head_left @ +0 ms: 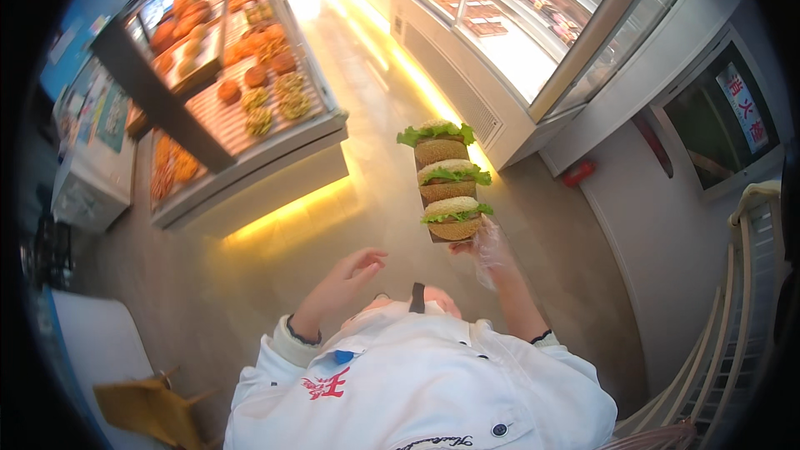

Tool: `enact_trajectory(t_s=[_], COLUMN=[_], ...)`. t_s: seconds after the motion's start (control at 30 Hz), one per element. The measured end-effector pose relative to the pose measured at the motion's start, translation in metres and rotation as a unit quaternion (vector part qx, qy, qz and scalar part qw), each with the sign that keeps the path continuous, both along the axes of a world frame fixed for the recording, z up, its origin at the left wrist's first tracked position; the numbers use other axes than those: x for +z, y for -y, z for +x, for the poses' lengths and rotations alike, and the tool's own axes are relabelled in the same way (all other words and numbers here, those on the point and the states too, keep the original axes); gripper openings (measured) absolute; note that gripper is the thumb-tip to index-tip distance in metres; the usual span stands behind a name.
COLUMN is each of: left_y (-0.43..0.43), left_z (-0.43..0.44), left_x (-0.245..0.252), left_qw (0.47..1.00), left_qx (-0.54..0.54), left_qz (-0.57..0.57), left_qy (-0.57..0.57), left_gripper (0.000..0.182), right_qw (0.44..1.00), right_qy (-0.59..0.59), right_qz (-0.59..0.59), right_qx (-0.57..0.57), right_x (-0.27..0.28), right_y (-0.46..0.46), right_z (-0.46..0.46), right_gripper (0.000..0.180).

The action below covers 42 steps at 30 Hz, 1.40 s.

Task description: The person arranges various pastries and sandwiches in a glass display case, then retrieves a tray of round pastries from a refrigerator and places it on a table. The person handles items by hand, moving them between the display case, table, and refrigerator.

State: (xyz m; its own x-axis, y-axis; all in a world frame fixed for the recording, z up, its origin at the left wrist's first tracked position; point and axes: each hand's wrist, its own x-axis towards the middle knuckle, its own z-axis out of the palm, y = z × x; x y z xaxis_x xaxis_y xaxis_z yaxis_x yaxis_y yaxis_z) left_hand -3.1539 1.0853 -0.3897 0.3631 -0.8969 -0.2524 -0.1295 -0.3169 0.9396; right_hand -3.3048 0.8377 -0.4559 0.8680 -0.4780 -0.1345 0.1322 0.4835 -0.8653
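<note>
My right hand (490, 247), in a clear plastic glove, grips the near end of a narrow dark tray (440, 240). Three sesame-bun burgers stand in a row along it: a near burger (455, 219), a middle burger (451, 179) and a far burger (439, 140). Green lettuce and a brown filling stick out between the bun halves. The tray is held out over the floor, and its underside is hidden. My left hand (357, 267) is bare and holds nothing; it hovers before my body, left of the tray, with its fingers loosely curved and apart.
To the left stands a lit bread display case (256, 156) with several pastries on slatted trays. A glass refrigerated cabinet (450, 75) is at the upper right. A rack (719, 306), a red cylinder (578, 173) and a wall hydrant box (719, 112) line the right side. Floor (369, 200) runs between.
</note>
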Motion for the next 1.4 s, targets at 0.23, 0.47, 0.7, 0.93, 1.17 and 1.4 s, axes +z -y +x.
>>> enact_trajectory(t_s=[0.23, 0.47, 0.7, 0.93, 1.17, 1.4], left_y=[0.226, 0.389, 0.453, 0.506, 0.514, 0.556], left_z=[0.178, 0.351, 0.506, 0.711, 0.840, 0.952], left_x=[0.026, 0.028, 0.017, 0.024, 0.055, 0.058], left_qw=[0.981, 0.993, 0.994, 0.969, 0.928, 0.870], left_qx=[-0.145, -0.023, 0.101, 0.232, 0.368, 0.461], left_qz=[-0.015, -0.010, 0.026, -0.069, -0.014, -0.075], left_qy=[0.129, 0.114, 0.030, 0.051, 0.065, -0.157], left_gripper=[0.032, 0.035, 0.032, 0.031, 0.031, 0.039], right_qw=[0.999, 0.997, 0.988, 0.958, 0.920, 0.752], right_qy=[0.002, 0.033, -0.051, -0.093, -0.059, 0.003], right_qz=[0.031, -0.004, -0.004, -0.152, -0.128, -0.315], right_qx=[-0.023, 0.066, 0.146, 0.225, 0.365, 0.579], right_x=[-0.008, 0.015, 0.046, 0.060, 0.088, 0.085], right_y=[0.185, 0.381, 0.477, 0.515, 0.513, 0.472], right_z=[0.197, 0.429, 0.677, 0.921, 1.151, 1.386], right_gripper=[0.053, 0.041, 0.021, 0.025, 0.023, 0.027])
